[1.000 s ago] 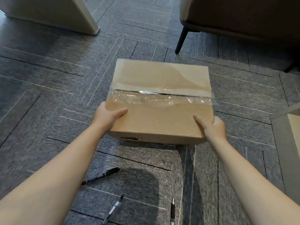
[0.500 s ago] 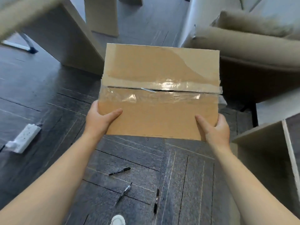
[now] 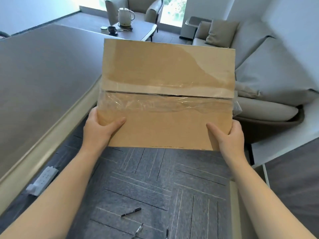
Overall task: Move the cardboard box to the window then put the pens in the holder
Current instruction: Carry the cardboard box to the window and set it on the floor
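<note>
A brown cardboard box (image 3: 165,87) with clear tape across its top seam is held up in the air in front of me. My left hand (image 3: 99,129) grips its near left corner, thumb on top. My right hand (image 3: 227,137) grips its near right corner the same way. Three pens lie on the grey carpet below: a black pen (image 3: 131,212), a pen with a clear barrel (image 3: 138,230) and a dark pen (image 3: 167,232). A bright window (image 3: 174,11) shows far ahead, beyond the box. No pen holder is in view.
A long grey table (image 3: 39,80) runs along my left. A white power strip (image 3: 42,180) lies under its edge. A light sofa (image 3: 269,78) stands on the right. Far ahead, a low table (image 3: 138,31) carries a kettle (image 3: 124,16), with an armchair behind. White furniture (image 3: 283,152) sits near right.
The box has gone up from the floor to chest height in both hands. My view has risen with it, so the pens now lie far below and the window has come into sight.
</note>
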